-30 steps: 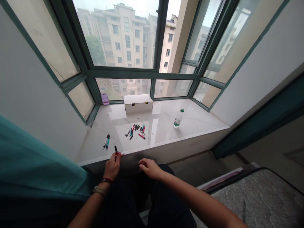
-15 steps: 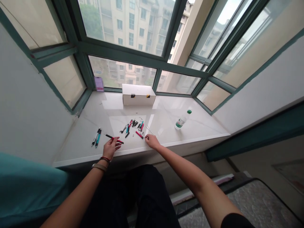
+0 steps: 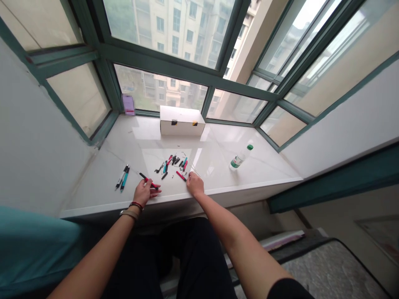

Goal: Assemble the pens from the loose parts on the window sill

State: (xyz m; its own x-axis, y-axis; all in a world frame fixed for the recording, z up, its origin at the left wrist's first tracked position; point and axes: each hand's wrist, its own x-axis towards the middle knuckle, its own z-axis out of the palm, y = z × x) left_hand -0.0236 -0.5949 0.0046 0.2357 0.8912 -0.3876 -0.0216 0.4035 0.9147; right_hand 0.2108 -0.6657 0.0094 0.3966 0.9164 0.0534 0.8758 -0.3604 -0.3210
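My left hand rests near the front edge of the white windowsill and is closed on a red and black pen that points up and left. My right hand lies on the sill just right of it, fingers curled at a thin refill among the loose pen parts. What the fingers pinch is too small to name. Two assembled pens, one black and one teal, lie together to the left of my left hand.
A white box stands at the back of the sill against the window. A plastic bottle with a green cap stands on the right. A small purple object sits in the back left corner. A teal curtain hangs at left.
Both hands rose from my lap onto the sill. The left hand carried the red pen forward and lowered it; the right hand reached the loose parts. The view tilted down.
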